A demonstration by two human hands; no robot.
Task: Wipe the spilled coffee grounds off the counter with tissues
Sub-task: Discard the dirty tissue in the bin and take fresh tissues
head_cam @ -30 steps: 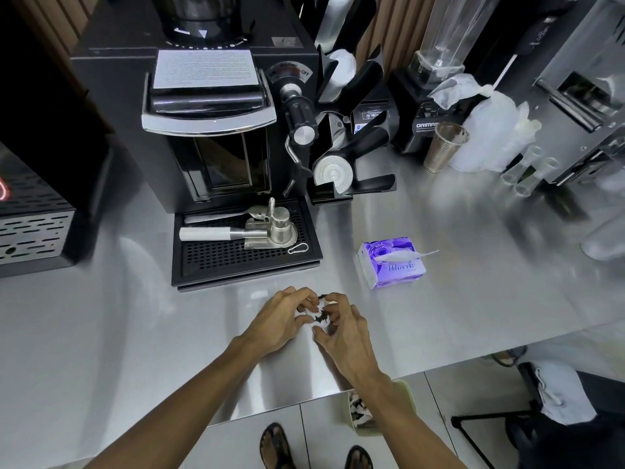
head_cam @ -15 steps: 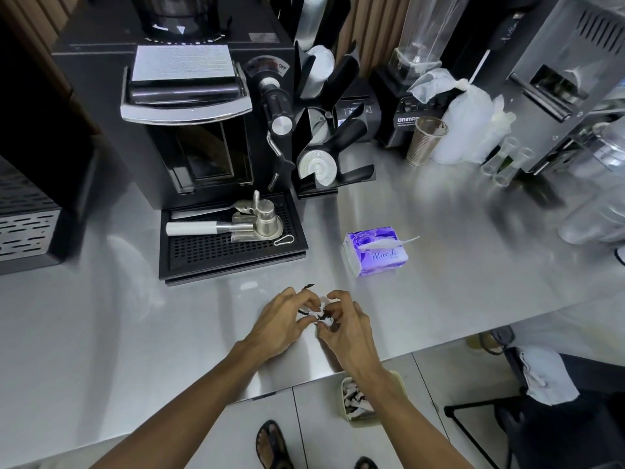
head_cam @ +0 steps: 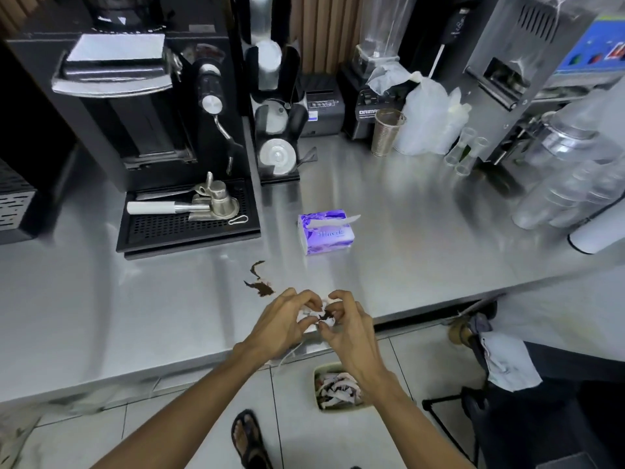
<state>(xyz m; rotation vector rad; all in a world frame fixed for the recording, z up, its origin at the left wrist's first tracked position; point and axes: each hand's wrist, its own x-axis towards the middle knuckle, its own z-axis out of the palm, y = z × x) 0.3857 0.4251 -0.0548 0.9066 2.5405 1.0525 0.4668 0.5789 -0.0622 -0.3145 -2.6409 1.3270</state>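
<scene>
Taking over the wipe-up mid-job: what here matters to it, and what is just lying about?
Part of the job:
- left hand and right hand, both on a soiled tissue
- coffee grounds on the counter
- tissue pack
- waste bin

Lying about:
- portafilter
- metal cup
- plastic bag

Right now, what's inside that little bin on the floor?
The bin holds crumpled white tissues stained dark, probably with coffee grounds. They cover the bottom, so anything beneath them is hidden, and the right hand's forearm hides one corner.
</scene>
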